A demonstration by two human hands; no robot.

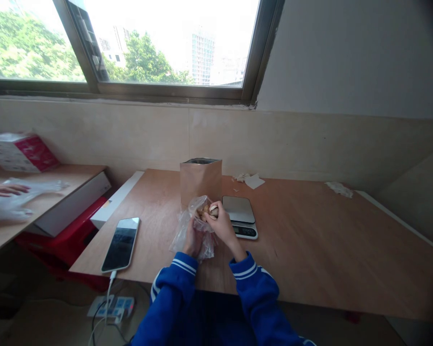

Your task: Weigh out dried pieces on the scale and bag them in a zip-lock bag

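Observation:
My left hand [192, 239] is closed around a clear plastic bag [180, 235] near the table's front. Inside the bag's open mouth lie tan-brown dried pieces [202, 212], too small to name surely. At that mouth, my right hand [222, 225] pinches a pale cream-and-brown dried piece [214, 210] between thumb and fingers. Just behind the bag stands a brown kraft pouch [201, 180], upright with its top open and a silvery inside. To the right of my right hand sits a kitchen scale [239, 210] with a bare metal plate; its display is unreadable.
A phone [121, 244] lies on the wooden table [310, 245] at left, its cable running down to a power strip [111, 306]. Crumpled paper [254, 181] is at the back. On the left table, another person's hand [7, 190] touches plastic near a box [21, 153].

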